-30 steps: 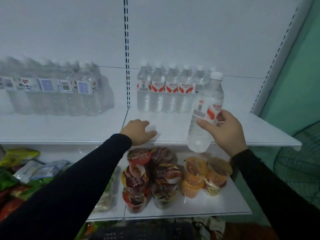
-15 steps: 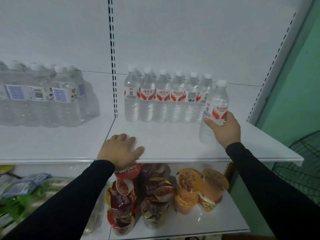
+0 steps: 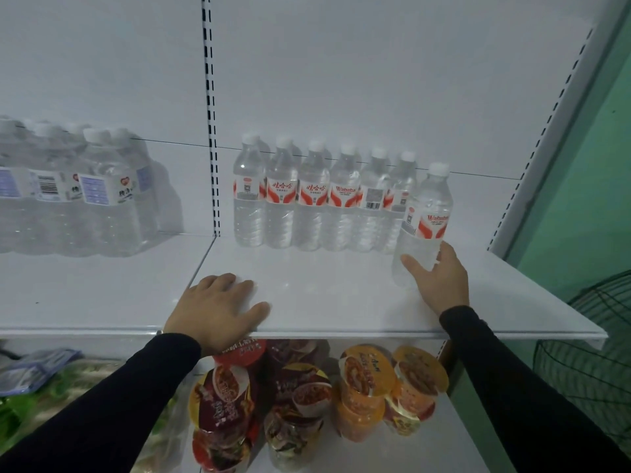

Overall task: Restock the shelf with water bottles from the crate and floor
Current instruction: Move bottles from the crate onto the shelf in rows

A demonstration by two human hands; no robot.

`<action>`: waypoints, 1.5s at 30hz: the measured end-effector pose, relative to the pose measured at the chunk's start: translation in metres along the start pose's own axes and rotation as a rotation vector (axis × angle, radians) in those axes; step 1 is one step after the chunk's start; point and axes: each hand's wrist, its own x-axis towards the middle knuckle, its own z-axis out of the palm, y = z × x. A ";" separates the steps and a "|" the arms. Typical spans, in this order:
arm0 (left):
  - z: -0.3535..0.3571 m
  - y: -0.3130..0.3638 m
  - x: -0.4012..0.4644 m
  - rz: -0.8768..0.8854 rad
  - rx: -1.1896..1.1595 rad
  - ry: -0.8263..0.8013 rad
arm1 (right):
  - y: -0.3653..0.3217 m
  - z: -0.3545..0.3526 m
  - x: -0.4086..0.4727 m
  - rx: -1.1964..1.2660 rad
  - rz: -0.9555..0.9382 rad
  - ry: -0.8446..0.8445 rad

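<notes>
At far left on the white shelf (image 3: 102,295) stands a block of clear bottles with pale blue-and-white labels (image 3: 102,196), pushed well back, with bare shelf in front of it. Below that, on the lower level, lie green and blue snack bags (image 3: 34,370). A slotted upright strip (image 3: 211,114) runs down the back panel and meets the seam between the two shelf boards. The left hand (image 3: 218,308) rests flat near the front lip just right of that seam, fingers spread and relaxed, gripping nothing. Beneath it, stacked instant noodle cups (image 3: 297,401), dark red and then orange, fill the lower shelf. Against the back wall stands a row of red-labelled water bottles (image 3: 314,199), shoulder to shoulder, with open white board between them and the front edge. At the row's right end, slightly forward of it, the held water bottle (image 3: 425,223) stands upright on the shelf, close beside the last bottle in the row; the right hand (image 3: 440,278) grips its lower body, thumb on the left and fingers round the right. Further right the board is bare up to the slanted side post (image 3: 553,138); beyond it are a green wall (image 3: 587,186) and a wire fan guard (image 3: 594,353).
</notes>
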 end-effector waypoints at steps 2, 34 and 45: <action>-0.001 0.001 -0.001 -0.002 0.002 0.005 | 0.006 0.001 0.015 0.000 0.025 0.016; 0.004 0.001 0.002 -0.040 0.011 0.015 | 0.042 0.028 0.118 -0.031 0.149 -0.058; 0.002 0.003 0.001 -0.046 -0.004 0.015 | 0.026 0.014 0.086 -0.138 0.206 -0.110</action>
